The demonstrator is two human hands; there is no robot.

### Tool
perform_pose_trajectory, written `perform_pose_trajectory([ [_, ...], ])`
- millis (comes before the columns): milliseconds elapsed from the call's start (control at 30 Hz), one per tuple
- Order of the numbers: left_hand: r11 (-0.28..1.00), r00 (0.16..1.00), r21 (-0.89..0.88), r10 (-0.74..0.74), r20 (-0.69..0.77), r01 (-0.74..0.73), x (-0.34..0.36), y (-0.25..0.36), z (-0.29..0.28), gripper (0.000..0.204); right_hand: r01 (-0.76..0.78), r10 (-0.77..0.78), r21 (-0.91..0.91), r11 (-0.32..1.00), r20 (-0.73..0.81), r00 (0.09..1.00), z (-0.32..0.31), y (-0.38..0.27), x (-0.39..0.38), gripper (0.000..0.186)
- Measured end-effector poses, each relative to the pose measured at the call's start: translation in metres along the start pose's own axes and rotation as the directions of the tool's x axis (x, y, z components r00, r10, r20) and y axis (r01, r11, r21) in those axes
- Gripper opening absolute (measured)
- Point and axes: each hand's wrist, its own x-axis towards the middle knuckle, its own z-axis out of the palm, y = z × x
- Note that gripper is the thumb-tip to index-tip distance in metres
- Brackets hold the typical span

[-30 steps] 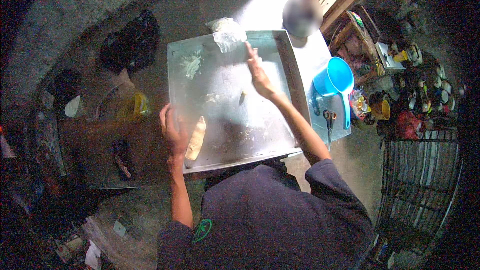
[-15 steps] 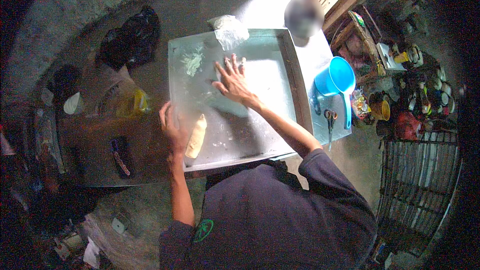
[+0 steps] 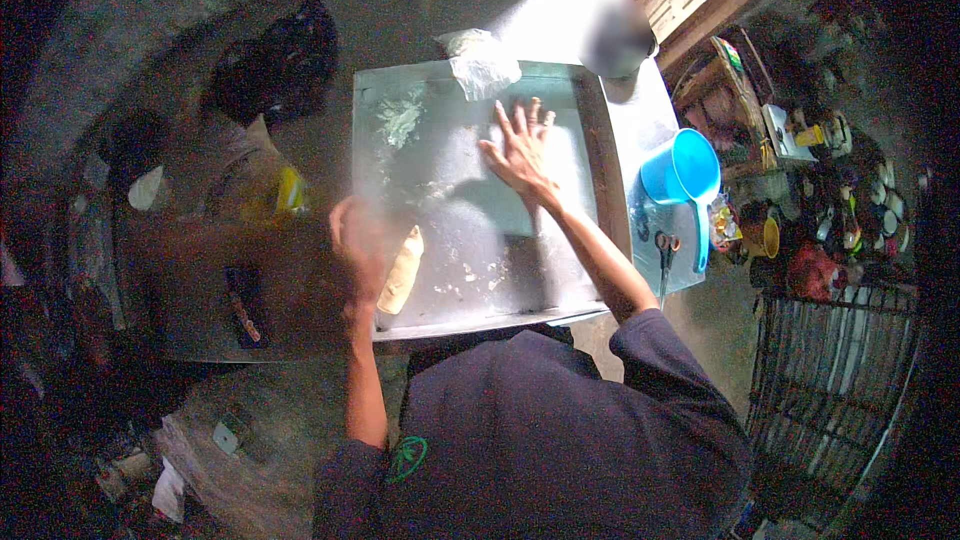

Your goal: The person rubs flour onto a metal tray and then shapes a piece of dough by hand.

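Observation:
A shallow metal tray (image 3: 470, 322) lies before me, dusted with white powder. My right hand (image 3: 522, 155) is over the tray's far right part, palm down, fingers spread, holding nothing; whether it touches the surface I cannot tell. At the tray's left rim is my left hand (image 3: 356, 245), its fingers blurred, so their grip is unclear. Just right of it rests a pale, tapered roll of dough (image 3: 402, 275) inside the tray. A patch of white powder (image 3: 400, 118) lies near the far left corner. Over the far rim hangs a translucent plastic bag (image 3: 484, 70) with something whitish in it.
Right of the tray are a blue long-handled dipper (image 3: 682, 170) and scissors (image 3: 666, 250). A black plastic bag (image 3: 285, 60) lies far left, with a yellow-marked packet (image 3: 290, 190) nearer. A dark slatted rack (image 3: 830, 380) stands at right.
My right hand has swept rightward across the tray, fingers still spread. The left hand stays by the left rim, and the dough roll lies in place. The whole view has shifted slightly.

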Motion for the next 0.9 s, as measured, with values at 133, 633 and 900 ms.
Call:
perform_pose_trajectory([
  [133, 0.999, 1.000, -0.033, 0.007, 0.004, -0.007, 0.001, -0.006, 0.000, 0.031, 0.105, -0.128, 0.179, 0.978, 0.120, 0.985, 0.020, -0.065, -0.007, 0.082],
  [633, 0.999, 1.000, 0.032, 0.019, -0.006, -0.019, -0.002, -0.011, 0.002, 0.030, 0.387, -0.388, 0.034, 0.921, 0.139, 0.911, 0.020, -0.067, -0.036, 0.079],
  [900, 0.999, 1.000, 0.022, 0.025, -0.008, -0.024, -0.003, -0.010, 0.006, 0.031, 0.052, -0.054, 0.082, 0.995, 0.017, 0.998, 0.005, -0.022, -0.009, 0.090],
])
